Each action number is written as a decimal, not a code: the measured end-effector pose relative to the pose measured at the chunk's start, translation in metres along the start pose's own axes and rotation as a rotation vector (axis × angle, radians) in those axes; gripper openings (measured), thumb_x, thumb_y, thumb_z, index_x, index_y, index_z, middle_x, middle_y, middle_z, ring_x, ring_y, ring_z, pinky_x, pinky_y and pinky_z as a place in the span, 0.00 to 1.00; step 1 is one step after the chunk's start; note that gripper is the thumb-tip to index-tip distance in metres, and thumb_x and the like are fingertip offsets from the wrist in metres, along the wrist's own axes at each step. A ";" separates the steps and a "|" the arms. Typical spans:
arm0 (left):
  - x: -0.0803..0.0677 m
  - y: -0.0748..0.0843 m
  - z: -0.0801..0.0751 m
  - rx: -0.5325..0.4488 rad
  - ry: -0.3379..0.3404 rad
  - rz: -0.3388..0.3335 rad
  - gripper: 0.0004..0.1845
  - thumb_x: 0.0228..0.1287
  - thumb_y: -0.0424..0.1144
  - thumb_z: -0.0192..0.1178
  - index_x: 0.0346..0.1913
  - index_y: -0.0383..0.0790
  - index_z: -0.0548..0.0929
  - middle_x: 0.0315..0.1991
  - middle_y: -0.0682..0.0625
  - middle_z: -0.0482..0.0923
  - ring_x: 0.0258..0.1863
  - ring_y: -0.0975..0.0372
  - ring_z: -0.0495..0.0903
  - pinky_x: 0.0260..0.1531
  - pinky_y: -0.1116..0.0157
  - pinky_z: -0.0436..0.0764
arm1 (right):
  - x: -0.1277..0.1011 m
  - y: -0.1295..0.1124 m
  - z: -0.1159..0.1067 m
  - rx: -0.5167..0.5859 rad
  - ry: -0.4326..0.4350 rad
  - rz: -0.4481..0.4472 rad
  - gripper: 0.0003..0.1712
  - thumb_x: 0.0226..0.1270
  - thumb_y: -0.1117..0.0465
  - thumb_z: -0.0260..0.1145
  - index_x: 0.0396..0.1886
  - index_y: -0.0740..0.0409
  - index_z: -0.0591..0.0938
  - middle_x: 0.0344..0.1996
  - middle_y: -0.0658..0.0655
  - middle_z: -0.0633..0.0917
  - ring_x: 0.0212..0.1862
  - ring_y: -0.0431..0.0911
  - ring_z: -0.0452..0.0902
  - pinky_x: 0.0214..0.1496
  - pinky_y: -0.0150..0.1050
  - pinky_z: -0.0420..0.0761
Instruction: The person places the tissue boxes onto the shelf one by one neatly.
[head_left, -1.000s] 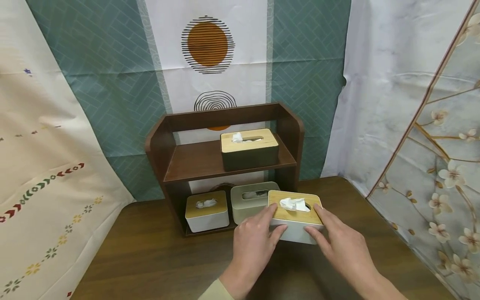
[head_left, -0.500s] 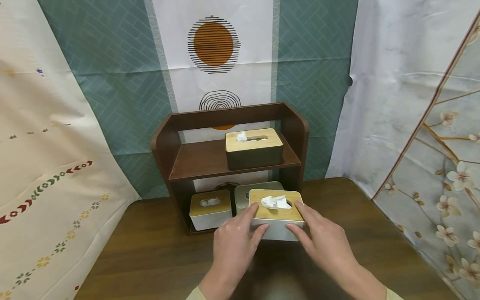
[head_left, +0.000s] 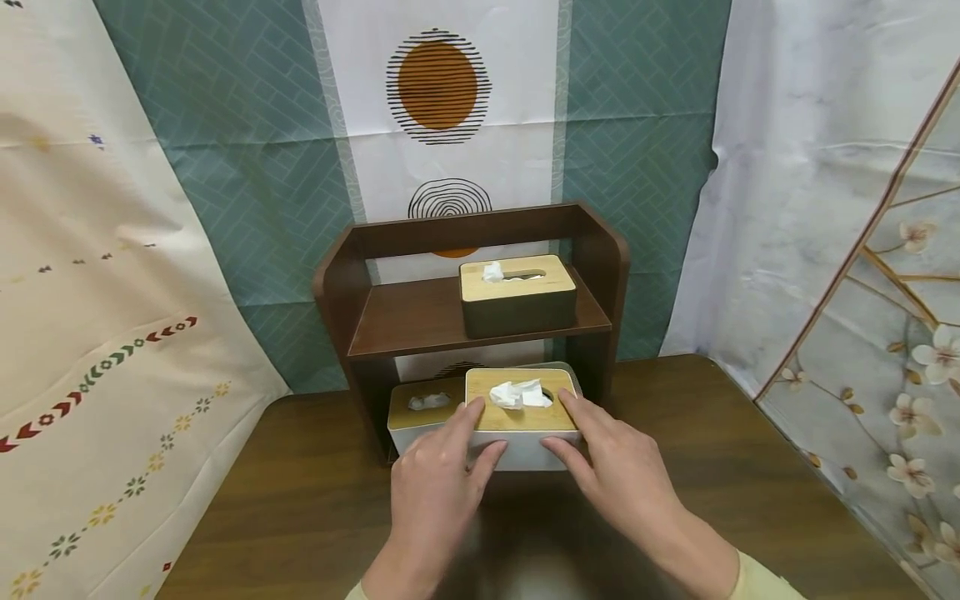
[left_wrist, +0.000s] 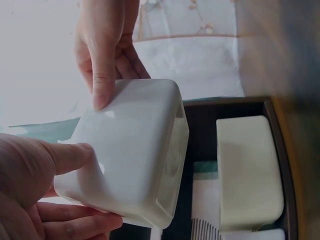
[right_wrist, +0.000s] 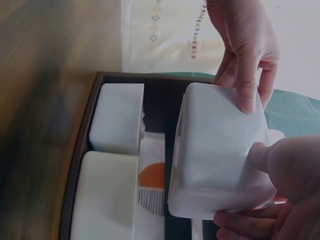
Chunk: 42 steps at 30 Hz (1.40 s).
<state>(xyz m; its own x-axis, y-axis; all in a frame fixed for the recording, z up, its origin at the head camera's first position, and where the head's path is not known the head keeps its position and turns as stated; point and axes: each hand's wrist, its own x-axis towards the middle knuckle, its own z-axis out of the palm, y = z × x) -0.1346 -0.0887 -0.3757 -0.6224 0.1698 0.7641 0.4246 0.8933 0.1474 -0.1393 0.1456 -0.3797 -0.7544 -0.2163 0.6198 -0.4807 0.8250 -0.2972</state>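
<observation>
Both hands hold a white tissue box with a bamboo lid (head_left: 521,419) up in front of the shelf; white tissue (head_left: 517,395) pokes from its slot. My left hand (head_left: 435,492) grips its left side, thumb on the white front face. On the right side my right hand (head_left: 626,467) grips it likewise. In the left wrist view the box's white body (left_wrist: 130,145) appears between both hands. Behind it, on the lower shelf, are another white tissue box with a wooden lid (head_left: 408,402), partly covered, and a grey-green tissue box (right_wrist: 105,195), nearly hidden in the head view.
The dark brown two-tier shelf (head_left: 405,321) stands at the back of the wooden table (head_left: 675,425). A black tissue box with a pale wooden lid (head_left: 517,312) sits on the right of its upper tier. Patterned cloths (head_left: 637,167) hang around the table.
Both hands have carried the tissue box leftward and slightly up, from the shelf's right end to before its lower middle. It now hides most of the grey-green box. The head view has shifted a little.
</observation>
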 end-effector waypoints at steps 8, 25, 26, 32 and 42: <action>-0.002 -0.014 -0.020 0.015 0.031 -0.027 0.35 0.56 0.50 0.87 0.65 0.42 0.90 0.52 0.44 0.93 0.40 0.53 0.94 0.36 0.52 0.90 | 0.015 -0.019 0.005 0.018 -0.039 -0.030 0.40 0.72 0.45 0.80 0.77 0.56 0.81 0.67 0.60 0.87 0.58 0.58 0.90 0.50 0.60 0.89; 0.008 -0.035 -0.065 0.036 0.115 -0.056 0.35 0.55 0.47 0.88 0.66 0.43 0.89 0.54 0.42 0.92 0.38 0.43 0.93 0.30 0.44 0.89 | 0.047 -0.052 0.007 0.027 0.020 -0.173 0.39 0.74 0.43 0.78 0.77 0.58 0.81 0.68 0.60 0.87 0.58 0.56 0.90 0.50 0.56 0.90; 0.010 -0.037 -0.067 0.037 0.120 -0.052 0.35 0.56 0.46 0.88 0.66 0.43 0.89 0.54 0.42 0.92 0.38 0.43 0.93 0.29 0.44 0.89 | 0.049 -0.054 0.007 0.028 0.021 -0.178 0.40 0.74 0.43 0.78 0.77 0.59 0.81 0.68 0.60 0.87 0.57 0.56 0.90 0.50 0.56 0.90; 0.017 -0.046 -0.076 0.050 0.142 -0.051 0.34 0.57 0.45 0.87 0.67 0.43 0.88 0.51 0.42 0.93 0.30 0.45 0.90 0.25 0.45 0.86 | 0.066 -0.065 0.005 0.027 0.025 -0.208 0.38 0.76 0.43 0.76 0.76 0.59 0.81 0.66 0.60 0.87 0.53 0.56 0.91 0.50 0.55 0.89; 0.031 -0.061 -0.081 0.053 0.167 -0.066 0.33 0.61 0.45 0.85 0.69 0.42 0.87 0.54 0.40 0.92 0.32 0.41 0.91 0.25 0.42 0.85 | 0.096 -0.075 0.007 0.012 0.017 -0.267 0.37 0.79 0.44 0.73 0.77 0.61 0.79 0.66 0.63 0.87 0.54 0.57 0.92 0.52 0.55 0.90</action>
<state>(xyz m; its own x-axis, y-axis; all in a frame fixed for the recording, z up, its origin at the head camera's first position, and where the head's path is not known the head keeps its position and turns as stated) -0.1265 -0.1713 -0.3099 -0.5277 0.0428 0.8484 0.3485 0.9217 0.1703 -0.1789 0.0593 -0.3030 -0.5922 -0.4168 0.6896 -0.6674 0.7333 -0.1299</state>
